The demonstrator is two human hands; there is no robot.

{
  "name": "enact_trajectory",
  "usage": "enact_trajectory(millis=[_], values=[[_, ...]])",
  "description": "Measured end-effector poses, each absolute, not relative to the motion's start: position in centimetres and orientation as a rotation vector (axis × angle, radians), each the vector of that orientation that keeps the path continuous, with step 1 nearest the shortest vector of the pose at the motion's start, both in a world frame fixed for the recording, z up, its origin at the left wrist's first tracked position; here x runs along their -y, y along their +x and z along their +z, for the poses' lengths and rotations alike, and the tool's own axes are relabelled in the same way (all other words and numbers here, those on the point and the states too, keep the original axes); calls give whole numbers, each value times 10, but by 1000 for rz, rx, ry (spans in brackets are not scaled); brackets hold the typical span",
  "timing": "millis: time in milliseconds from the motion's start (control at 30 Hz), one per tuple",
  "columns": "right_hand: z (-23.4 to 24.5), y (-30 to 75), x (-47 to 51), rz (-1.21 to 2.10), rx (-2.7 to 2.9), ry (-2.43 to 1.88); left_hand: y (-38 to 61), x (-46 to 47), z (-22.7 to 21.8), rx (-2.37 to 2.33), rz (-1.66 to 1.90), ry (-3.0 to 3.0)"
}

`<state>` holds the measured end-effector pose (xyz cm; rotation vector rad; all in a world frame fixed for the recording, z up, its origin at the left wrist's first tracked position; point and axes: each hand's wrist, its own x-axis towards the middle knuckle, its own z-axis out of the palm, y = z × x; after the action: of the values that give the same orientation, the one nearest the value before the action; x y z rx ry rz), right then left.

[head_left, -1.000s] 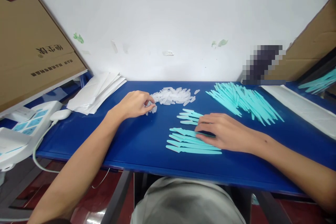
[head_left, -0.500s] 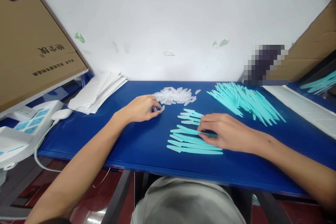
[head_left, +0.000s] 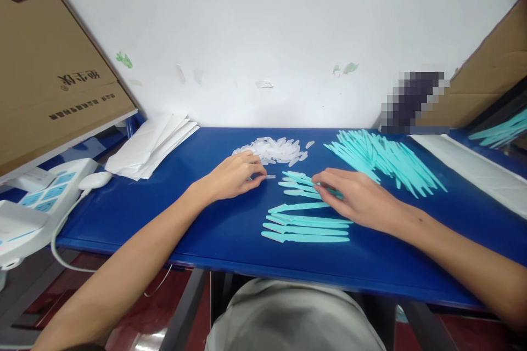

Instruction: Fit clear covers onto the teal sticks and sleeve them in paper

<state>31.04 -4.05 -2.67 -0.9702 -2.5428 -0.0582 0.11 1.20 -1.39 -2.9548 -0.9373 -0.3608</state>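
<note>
My left hand (head_left: 237, 175) is closed in a pinch on a small translucent blade cap (head_left: 270, 176), which points right from the fingertips. Just behind it lies a pile of similar white caps (head_left: 280, 149). My right hand (head_left: 349, 189) pinches a turquoise eyebrow razor (head_left: 297, 176) by its handle, its blade end towards the left hand; a gap separates the razor from the cap. Several more razors (head_left: 307, 237) lie side by side in front of and below the right hand, blade ends to the left. The right fingers partly hide the nearest handles.
A heap of turquoise razors (head_left: 382, 159) lies at the back right of the blue table (head_left: 164, 219). White paper sheets (head_left: 150, 145) lie at the back left, near a power strip (head_left: 53, 192) with a white plug and cable. Cardboard boxes (head_left: 61, 55) stand at the sides.
My left hand has moved right, away from the cap pile, with a cap in its fingertips. My right hand has shifted up from the lower razors and now lifts one at the top.
</note>
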Motion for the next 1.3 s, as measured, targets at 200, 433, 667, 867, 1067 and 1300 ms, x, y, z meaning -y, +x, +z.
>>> enact_trajectory(millis=[200,433,667,867,1067,1300], values=[[-28,311,39,-109,2554,-953,7,-5,-10,889,-584,-2992],[-25,311,39,-259,2483,-926,8,-5,-12,811,-643,-2957],[-27,312,39,-303,2494,-917,13,-4,-17,735,-755,-2935],[-24,306,44,-232,2462,-866,34,2,-32,606,-979,-2986],[-28,314,36,-228,2499,-1005,12,-7,-12,822,-570,-2867],[-30,318,28,-148,2571,-1133,-39,-19,11,1224,-248,-2969]])
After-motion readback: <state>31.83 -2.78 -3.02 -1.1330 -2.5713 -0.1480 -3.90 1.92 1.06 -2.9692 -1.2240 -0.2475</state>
